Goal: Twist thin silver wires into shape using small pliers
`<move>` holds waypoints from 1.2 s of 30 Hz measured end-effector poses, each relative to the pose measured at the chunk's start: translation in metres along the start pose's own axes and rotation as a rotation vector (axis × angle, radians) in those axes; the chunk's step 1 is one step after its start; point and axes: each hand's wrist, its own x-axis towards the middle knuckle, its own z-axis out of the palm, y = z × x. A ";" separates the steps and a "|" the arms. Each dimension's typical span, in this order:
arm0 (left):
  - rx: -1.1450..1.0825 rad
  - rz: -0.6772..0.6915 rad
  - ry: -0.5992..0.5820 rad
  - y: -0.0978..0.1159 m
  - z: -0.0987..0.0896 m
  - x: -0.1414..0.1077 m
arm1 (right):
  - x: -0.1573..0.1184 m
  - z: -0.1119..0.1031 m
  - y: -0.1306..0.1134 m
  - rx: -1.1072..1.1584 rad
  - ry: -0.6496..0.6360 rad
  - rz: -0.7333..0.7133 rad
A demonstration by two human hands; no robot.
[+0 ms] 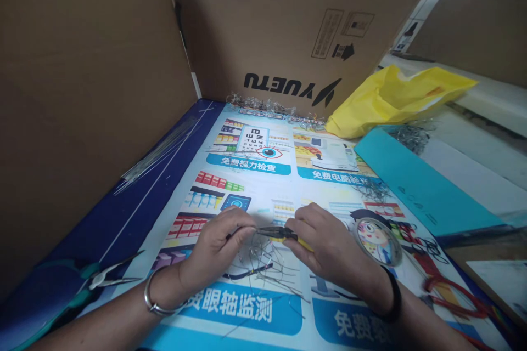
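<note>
In the middle of the printed sheet, my right hand (317, 236) is wrapped round needle-nose pliers (274, 232) with dark jaws and yellow handles. The jaws point left and reach the fingertips of my left hand (226, 236). Thumb and forefinger of that hand are pinched together; what lies between them is too small to make out. Just below both hands spreads a loose tangle of thin wires (267, 269), with a dark blue curved strip (249, 271) among them.
Green-handled pliers (101, 277) lie open at the left, red-handled scissors (453, 296) at the right. A roll of clear tape (397, 249) sits by my right wrist. Straight wires (158, 153) lie along the left cardboard wall (82, 66). A yellow bag (382, 98) rests at back right.
</note>
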 end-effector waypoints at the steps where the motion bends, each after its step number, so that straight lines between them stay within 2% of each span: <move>1: 0.001 -0.002 -0.002 0.000 0.000 0.000 | 0.000 0.000 0.000 -0.004 -0.005 0.001; 11: 0.003 -0.040 -0.021 0.000 -0.001 -0.001 | -0.001 -0.002 -0.004 -0.054 -0.046 0.037; 20: -0.023 -0.037 -0.002 0.001 -0.001 -0.002 | -0.001 -0.005 0.001 0.106 -0.070 0.028; 28: -0.004 -0.032 -0.004 0.000 -0.001 -0.002 | -0.001 -0.008 -0.003 -0.006 -0.079 0.025; 36: -0.030 -0.079 -0.015 0.001 -0.001 -0.002 | -0.001 -0.006 -0.003 0.022 -0.099 0.043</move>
